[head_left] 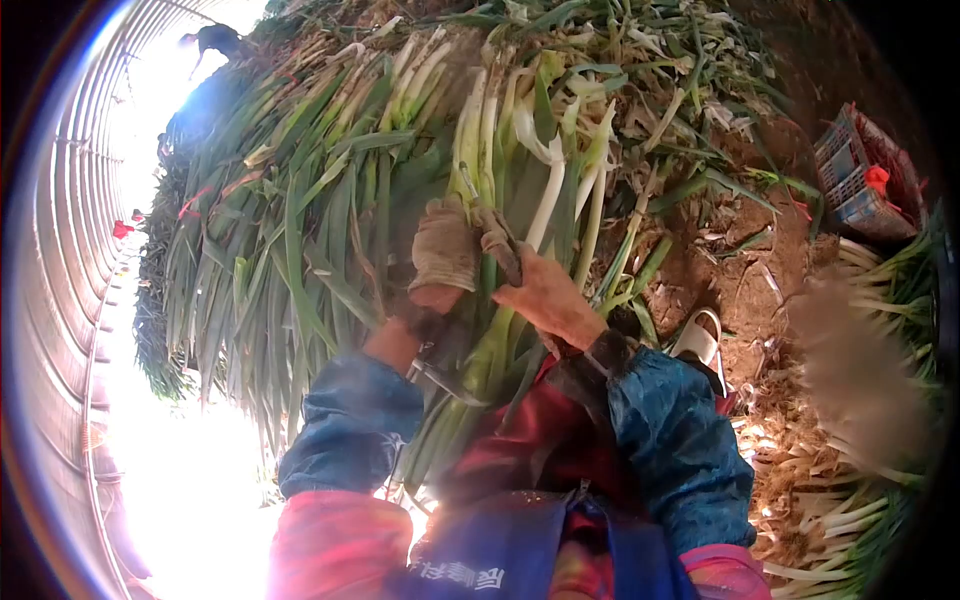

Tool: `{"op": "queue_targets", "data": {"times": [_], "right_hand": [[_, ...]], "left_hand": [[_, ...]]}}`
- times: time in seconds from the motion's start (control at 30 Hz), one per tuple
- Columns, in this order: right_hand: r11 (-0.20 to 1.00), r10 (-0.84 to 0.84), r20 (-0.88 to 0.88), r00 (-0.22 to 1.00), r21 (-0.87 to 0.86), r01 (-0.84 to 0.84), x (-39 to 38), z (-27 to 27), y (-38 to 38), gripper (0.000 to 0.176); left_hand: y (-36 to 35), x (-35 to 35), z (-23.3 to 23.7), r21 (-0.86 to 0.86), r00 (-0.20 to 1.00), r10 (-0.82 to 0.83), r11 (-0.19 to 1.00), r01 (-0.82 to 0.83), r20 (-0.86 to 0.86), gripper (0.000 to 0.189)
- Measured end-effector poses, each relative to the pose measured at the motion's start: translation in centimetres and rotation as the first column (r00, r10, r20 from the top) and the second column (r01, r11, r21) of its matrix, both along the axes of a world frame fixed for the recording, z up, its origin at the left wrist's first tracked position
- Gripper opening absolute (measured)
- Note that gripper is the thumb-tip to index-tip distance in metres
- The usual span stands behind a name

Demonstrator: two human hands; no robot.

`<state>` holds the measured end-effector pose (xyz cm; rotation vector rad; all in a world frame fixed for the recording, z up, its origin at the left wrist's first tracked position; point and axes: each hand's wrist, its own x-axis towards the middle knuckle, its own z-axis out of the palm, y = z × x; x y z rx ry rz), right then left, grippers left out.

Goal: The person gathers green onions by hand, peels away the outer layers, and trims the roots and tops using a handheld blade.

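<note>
A deep pile of leeks [340,210] lies in front of me, white ends pointing away and green leaves hanging toward me. My left hand [445,250], in a tan work glove, is closed over a bunch of leek stalks [483,140] in the middle. Right beside it, my right hand [555,300] is closed on a narrow brownish piece [507,262] whose kind I cannot tell. A thin grey metal piece [448,382] shows below my left wrist. Pale leek shanks [548,200] lie just beyond my right hand.
At right, a plastic crate [865,175] with something red in it stands on bare soil [740,290]. More leeks [850,535] lie along the right edge, near a brown blur [860,370]. A person [215,40] bends at the far left. A ribbed greenhouse wall [70,240] curves along the left.
</note>
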<state>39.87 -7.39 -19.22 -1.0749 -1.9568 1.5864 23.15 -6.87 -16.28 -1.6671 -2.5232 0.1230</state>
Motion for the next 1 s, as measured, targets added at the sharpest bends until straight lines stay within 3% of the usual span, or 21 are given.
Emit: {"op": "queue_targets", "data": {"times": [0.03,0.1,0.2,0.3,0.4,0.5,0.63,0.83,0.93,1.0], "right_hand": [[0.999,-0.012,0.033,0.999,-0.041,0.013,0.0,0.1,0.2,0.053],[0.996,-0.044,0.064,0.997,-0.074,0.049,0.3,-0.1,0.8,0.054],[0.994,-0.091,0.042,0.995,-0.05,0.093,0.8,-0.5,1.2,0.052],[0.996,-0.089,0.017,0.996,-0.007,0.09,1.3,-0.3,1.3,0.051],[0.997,-0.071,0.013,0.997,-0.024,0.071,1.9,0.1,1.3,0.052],[0.998,-0.055,0.011,0.998,-0.043,0.055,1.9,1.0,1.4,0.053],[0.999,-0.037,-0.04,0.999,-0.001,0.037,1.7,0.6,0.6,0.048],[0.997,0.031,0.043,0.999,-0.067,-0.028,0.4,-0.3,0.4,0.052],[0.998,0.037,0.042,0.998,-0.052,-0.035,0.2,-0.5,0.0,0.055],[0.998,0.051,0.032,0.998,-0.037,-0.049,0.4,0.2,-0.2,0.057]], "left_hand": [[-0.3,0.4,0.5,-0.041,1.0,0.013,0.999,-0.012,0.029,0.04],[1.1,-6.1,-7.0,0.183,0.981,-0.146,0.976,0.121,0.126,0.035],[3.3,-2.9,1.4,-0.133,0.986,-0.079,0.986,0.1,0.149,0.038],[6.2,-3.7,0.8,-0.094,0.995,-0.047,0.994,0.055,0.09,0.044],[7.9,-4.3,0.7,-0.117,0.883,0.176,0.983,-0.138,0.435,0.058],[7.2,-5.1,1.3,-0.114,0.802,0.127,0.991,-0.074,0.584,0.067],[3.6,-5.2,1.0,-0.129,0.821,0.053,0.991,0.025,0.568,0.062],[-2.4,-3.1,0.6,-0.012,0.82,0.104,0.993,-0.118,0.563,0.057],[-3.4,-3.3,0.4,0.058,0.509,0.111,0.951,-0.304,0.853,0.056],[-3.9,-3.2,-0.1,0.038,0.224,0.09,0.86,-0.509,0.971,0.044]]}}
